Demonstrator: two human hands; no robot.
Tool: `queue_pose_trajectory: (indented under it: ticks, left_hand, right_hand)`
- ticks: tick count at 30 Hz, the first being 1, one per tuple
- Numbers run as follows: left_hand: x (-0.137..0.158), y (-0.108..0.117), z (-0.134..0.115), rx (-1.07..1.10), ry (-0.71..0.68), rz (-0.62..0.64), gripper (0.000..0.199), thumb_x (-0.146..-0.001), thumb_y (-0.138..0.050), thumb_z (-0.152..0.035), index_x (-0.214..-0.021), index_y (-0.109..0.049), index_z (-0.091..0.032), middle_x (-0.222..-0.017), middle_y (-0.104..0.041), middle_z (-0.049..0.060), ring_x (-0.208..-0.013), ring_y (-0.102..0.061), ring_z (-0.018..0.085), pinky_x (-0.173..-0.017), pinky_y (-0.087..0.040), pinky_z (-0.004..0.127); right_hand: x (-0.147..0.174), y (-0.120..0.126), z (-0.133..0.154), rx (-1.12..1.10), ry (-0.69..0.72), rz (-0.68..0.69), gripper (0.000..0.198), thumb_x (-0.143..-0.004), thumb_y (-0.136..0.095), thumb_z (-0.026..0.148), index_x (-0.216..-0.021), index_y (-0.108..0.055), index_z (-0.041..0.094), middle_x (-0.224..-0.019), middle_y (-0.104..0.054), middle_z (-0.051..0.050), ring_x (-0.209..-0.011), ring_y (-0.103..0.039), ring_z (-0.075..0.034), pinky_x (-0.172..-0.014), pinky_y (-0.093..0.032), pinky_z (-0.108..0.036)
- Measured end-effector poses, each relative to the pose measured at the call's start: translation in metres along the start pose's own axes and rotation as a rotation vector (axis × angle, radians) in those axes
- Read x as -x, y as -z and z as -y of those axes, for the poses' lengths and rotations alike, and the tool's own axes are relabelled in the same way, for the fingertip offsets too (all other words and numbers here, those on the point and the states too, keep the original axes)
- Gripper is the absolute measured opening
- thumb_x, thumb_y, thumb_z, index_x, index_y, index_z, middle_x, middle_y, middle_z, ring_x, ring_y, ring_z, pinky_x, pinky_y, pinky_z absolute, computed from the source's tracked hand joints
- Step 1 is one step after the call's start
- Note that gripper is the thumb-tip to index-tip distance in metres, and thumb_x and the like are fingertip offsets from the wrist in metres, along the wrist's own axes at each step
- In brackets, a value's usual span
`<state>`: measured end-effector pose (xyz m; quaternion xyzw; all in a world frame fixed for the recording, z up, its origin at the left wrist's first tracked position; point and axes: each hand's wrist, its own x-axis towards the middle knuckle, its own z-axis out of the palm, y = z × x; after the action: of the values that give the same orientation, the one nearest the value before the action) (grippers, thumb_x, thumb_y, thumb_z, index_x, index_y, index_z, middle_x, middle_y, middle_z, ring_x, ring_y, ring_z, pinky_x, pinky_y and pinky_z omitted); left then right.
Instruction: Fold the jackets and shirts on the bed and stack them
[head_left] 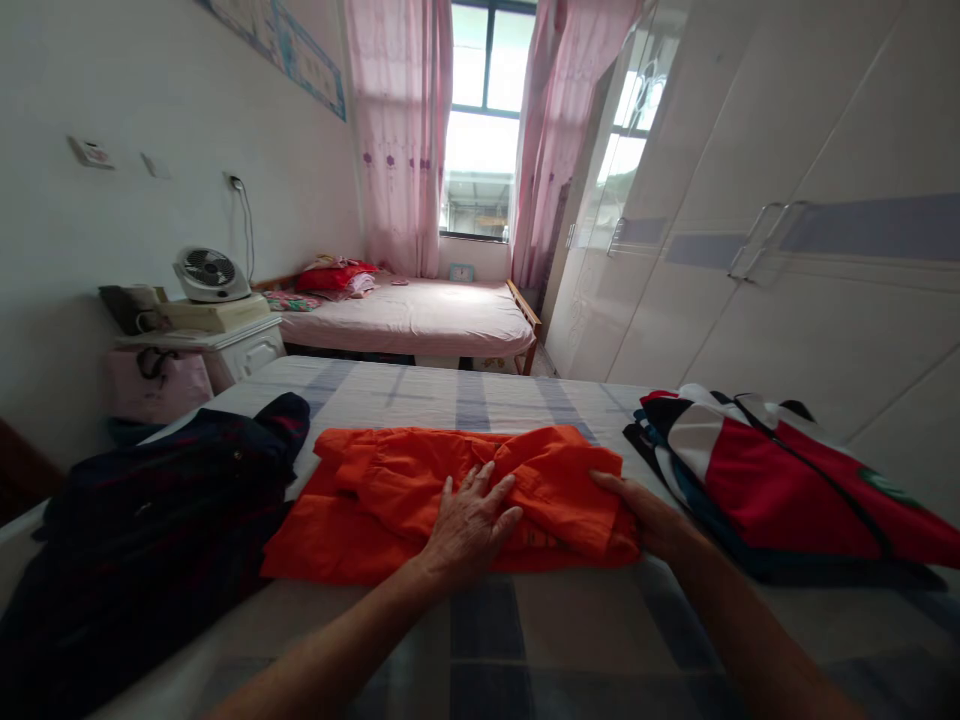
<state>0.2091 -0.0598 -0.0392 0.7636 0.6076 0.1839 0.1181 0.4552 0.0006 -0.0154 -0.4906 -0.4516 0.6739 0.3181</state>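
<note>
An orange shirt [397,480], partly folded into a wide bundle, lies across the bed in front of me. My left hand [472,515] rests on its middle with the fingers spread, palm down on the cloth. At the shirt's right end is my right hand [645,515]; one finger lies on top of the fabric, and the others go out of sight behind or under the edge, which it seems to grip. Some small lettering shows on the cloth between the two hands.
A dark garment [180,490] lies left of the shirt. To the right is a stack of folded clothes [787,480], red and white on top. Beyond stand a second bed [450,315], a nightstand [247,352] with a fan [212,273], and white wardrobes [750,180].
</note>
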Motion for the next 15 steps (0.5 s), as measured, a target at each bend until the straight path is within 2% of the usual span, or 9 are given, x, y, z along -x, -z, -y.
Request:
queue_pose_trajectory:
  ticks: [3,8,12,15]
  left_hand:
    - [0.003,0.003,-0.002,0.043,0.012,0.010,0.056,-0.091,-0.026,-0.055,-0.138,-0.041,-0.029,-0.150,-0.032,0.009,-0.138,-0.026,0.028,-0.110,-0.016,0.059]
    - [0.007,0.003,-0.028,0.200,-0.060,0.046,0.057,-0.091,-0.027,-0.054,-0.139,-0.040,-0.026,-0.150,-0.033,0.011,-0.138,-0.027,0.029,-0.108,-0.016,0.063]
    - [0.007,0.001,-0.055,0.486,-0.152,0.083,0.060,-0.091,-0.028,-0.052,-0.140,-0.039,-0.019,-0.147,-0.037,0.014,-0.137,-0.028,0.028,-0.111,-0.021,0.053]
    - [0.012,0.009,-0.062,0.848,-0.218,0.063,0.054,-0.092,-0.030,-0.044,-0.135,-0.047,-0.017,-0.142,-0.045,0.010,-0.134,-0.035,0.023,-0.112,-0.026,0.040]
  right_hand:
    - [0.002,-0.010,0.000,-0.134,-0.018,-0.065,0.012,-0.073,-0.062,0.025,-0.081,-0.059,0.017,-0.080,-0.071,-0.008,-0.078,-0.070,-0.023,-0.077,-0.057,-0.035]
    - [0.033,-0.014,0.018,-0.113,0.131,-0.284,0.025,-0.063,-0.070,0.027,-0.086,-0.061,0.021,-0.083,-0.072,-0.005,-0.072,-0.069,-0.023,-0.065,-0.059,-0.033]
    - [0.063,-0.029,0.044,0.010,0.312,-0.421,0.028,-0.060,-0.070,0.032,-0.086,-0.064,0.022,-0.090,-0.071,-0.005,-0.075,-0.068,-0.023,-0.063,-0.057,-0.031]
    - [0.070,-0.058,0.062,0.093,0.395,-0.349,0.029,-0.060,-0.073,0.033,-0.084,-0.065,0.020,-0.082,-0.069,-0.004,-0.069,-0.064,-0.019,-0.059,-0.054,-0.028]
